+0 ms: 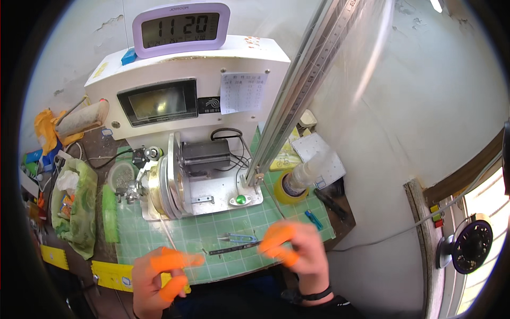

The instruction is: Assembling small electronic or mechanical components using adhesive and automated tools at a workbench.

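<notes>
My left hand (159, 279), with orange finger covers, is over the table's front edge. Its forefinger and thumb are apart, and I see nothing between them. A thin pale strand (168, 234) runs from the metal wheel (155, 189) of the machine down toward this hand. Near the mat's front right, my right hand (300, 247) is blurred, its orange-covered fingertips and thumb pinched together; what they hold, if anything, cannot be made out. Just left of it lie blue-handled thread snips (239, 237) and a dark slim tool (234, 248) on the green cutting mat (212, 268).
Behind the mat stands a white machine housing (175, 69) with a screen and a purple clock (180, 29). A metal upright (289, 95) rises at centre right. Yellow tape (289, 189) sits right, a lined basket (77, 207) left, yellow strips (111, 274) along the front edge.
</notes>
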{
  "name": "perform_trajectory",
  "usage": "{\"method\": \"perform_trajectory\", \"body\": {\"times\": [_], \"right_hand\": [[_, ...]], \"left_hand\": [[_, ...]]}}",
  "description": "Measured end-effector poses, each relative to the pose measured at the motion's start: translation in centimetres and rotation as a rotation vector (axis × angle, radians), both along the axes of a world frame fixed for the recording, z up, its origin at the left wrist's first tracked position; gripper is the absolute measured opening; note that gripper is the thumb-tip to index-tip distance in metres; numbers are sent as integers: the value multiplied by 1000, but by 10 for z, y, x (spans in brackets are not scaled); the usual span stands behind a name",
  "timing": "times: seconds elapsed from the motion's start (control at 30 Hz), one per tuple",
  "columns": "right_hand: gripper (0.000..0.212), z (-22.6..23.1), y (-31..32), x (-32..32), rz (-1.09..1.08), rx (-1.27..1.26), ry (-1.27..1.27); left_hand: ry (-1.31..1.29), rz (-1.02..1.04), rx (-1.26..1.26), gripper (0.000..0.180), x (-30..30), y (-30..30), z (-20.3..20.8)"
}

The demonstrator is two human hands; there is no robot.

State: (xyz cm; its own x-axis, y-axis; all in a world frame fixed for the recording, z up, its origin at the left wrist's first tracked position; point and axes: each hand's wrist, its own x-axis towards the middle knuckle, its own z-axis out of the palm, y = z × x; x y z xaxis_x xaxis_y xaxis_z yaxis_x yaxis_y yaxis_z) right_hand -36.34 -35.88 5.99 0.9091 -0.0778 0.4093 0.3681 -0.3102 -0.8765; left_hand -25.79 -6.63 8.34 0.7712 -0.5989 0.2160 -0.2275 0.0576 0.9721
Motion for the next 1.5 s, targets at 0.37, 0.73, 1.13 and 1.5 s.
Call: {"method": "perform_trajectory", "body": {"times": [0.37,0.73,1.13,1.5], "right_hand": [[13,-1,63,2,355,-129,339],[23,62,135,71,176,-774,-17],[12,-9,52,177,-244,-719,398],[33,-56,74,181,-145,31,148]], "left_hand": [[178,-400,-103,18,10,7,-26],[-273,8,259,17,17,72,-17],[-657,257,533,30,130,84,9],[-921,232,312,13,162,-1,-49]]}}
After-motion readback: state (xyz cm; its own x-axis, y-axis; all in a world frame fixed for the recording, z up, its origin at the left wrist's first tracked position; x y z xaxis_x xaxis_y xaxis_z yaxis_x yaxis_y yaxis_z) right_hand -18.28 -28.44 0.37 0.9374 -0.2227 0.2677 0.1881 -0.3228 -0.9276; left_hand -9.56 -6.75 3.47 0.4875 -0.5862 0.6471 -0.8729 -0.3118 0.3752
